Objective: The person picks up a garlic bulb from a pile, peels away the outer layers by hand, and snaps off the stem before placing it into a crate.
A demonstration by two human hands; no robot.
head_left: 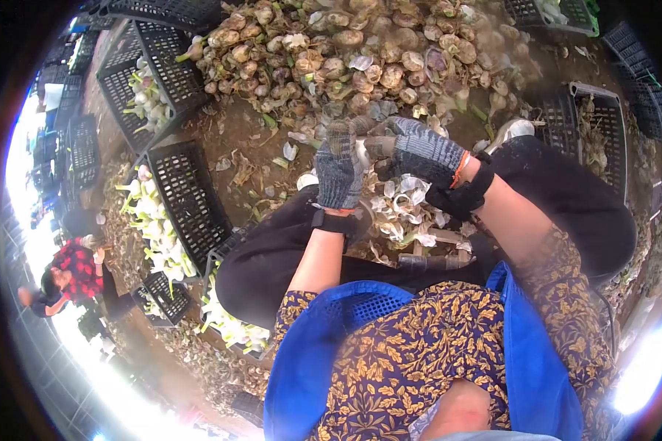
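Brown earthen ground (254,140), strewn with dry leaves and scraps, spreads out under a big heap of dusty, tan garlic bulbs (346,51). Black perforated plastic crates (187,198) stand on both sides, and white bulbs with pale green stems (158,228) lie beside the one on the left. From where I stand, the seated worker, in black trousers (272,257) and a yellow-leaf-patterned top (412,345), has both hands together between the knees, just short of the heap. The left hand in its grey knitted glove (338,169) is curled tight around a small pale garlic-like piece (362,154), which peeks out at its inner edge. The right hand in a matching glove (426,151) bends in close to it; I cannot tell whether its fingers grasp anything. White papery skins (404,206) litter the space below. Well off to the left is a person in a red-and-black checked shirt (77,268).
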